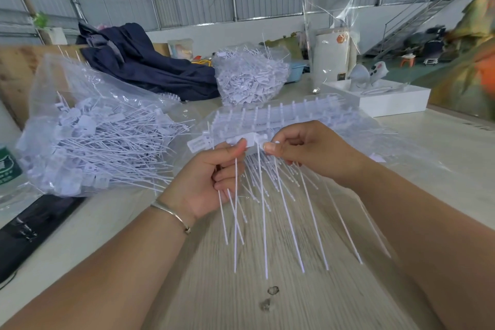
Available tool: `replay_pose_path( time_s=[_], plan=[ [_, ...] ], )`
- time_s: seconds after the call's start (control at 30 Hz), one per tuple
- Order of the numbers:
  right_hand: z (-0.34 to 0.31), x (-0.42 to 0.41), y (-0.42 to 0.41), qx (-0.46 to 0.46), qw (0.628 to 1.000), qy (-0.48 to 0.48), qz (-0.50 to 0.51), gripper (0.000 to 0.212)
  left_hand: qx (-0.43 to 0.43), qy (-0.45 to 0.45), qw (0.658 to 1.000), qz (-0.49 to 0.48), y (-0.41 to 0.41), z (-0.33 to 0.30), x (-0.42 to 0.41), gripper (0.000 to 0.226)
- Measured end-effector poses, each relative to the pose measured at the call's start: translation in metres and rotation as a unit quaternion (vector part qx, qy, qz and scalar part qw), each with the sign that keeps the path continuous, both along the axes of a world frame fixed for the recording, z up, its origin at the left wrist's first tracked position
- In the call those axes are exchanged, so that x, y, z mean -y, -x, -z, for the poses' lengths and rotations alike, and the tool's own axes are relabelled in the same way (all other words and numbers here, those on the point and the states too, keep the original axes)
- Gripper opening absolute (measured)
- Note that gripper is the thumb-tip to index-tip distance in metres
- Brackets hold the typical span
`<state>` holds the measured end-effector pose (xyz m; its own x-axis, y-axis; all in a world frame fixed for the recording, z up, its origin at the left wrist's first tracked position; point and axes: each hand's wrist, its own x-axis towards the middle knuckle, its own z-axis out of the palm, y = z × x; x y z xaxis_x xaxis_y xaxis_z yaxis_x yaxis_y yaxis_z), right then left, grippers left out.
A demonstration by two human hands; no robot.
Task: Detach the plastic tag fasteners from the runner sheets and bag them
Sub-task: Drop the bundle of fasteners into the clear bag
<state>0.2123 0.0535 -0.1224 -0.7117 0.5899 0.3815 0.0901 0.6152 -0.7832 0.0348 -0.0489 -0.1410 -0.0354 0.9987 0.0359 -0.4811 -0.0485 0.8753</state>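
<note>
Both hands hold a white runner sheet [257,120] of plastic tag fasteners above the table. My left hand [211,182] grips several loose fasteners [263,222], whose thin tails hang down toward me, and its thumb presses a fastener head at the sheet's near edge. My right hand [308,150] pinches the same near edge just to the right. A clear bag [88,142] full of detached fasteners lies to the left. A second heaped bag of fasteners [249,78] sits farther back.
A dark blue cloth [150,64] lies at the back left. A white box [380,99] and an upright clear bag over a white cylinder [330,56] stand at the back right. A green-labelled bottle [6,166] and a black object [34,225] are at the left edge.
</note>
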Motion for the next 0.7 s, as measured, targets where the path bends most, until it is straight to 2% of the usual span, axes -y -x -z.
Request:
replay_pose_path(
  time_s=[0.13,0.27,0.4,0.53,0.63,0.7],
  plan=[
    [-0.0003,0.0037,0.0019,-0.025,0.998,0.034,-0.039,0.039,0.025,0.003,0.999,0.047,-0.0019,-0.0012,0.0025,0.039],
    [-0.0018,0.009,0.0038,-0.028,0.996,0.048,-0.076,0.029,0.032,0.032,0.995,0.094,-0.0092,0.0005,0.0031,0.036],
    [-0.0008,0.0094,0.0034,-0.024,0.996,0.053,-0.071,0.028,0.026,0.055,0.994,0.091,-0.009,0.0033,0.0019,0.048],
    [-0.0014,0.0063,0.0029,-0.048,0.996,0.056,-0.048,0.021,0.001,0.041,0.998,0.046,-0.0068,-0.0009,0.0018,0.012],
    [-0.0027,0.0031,0.0028,-0.076,0.993,0.085,-0.016,0.028,0.001,0.045,0.999,-0.005,-0.0063,-0.0028,0.0011,0.01],
    [-0.003,0.0031,0.0026,-0.086,0.992,0.095,0.0,0.023,-0.01,0.059,0.997,-0.042,-0.007,-0.002,0.0,0.014]
  ],
)
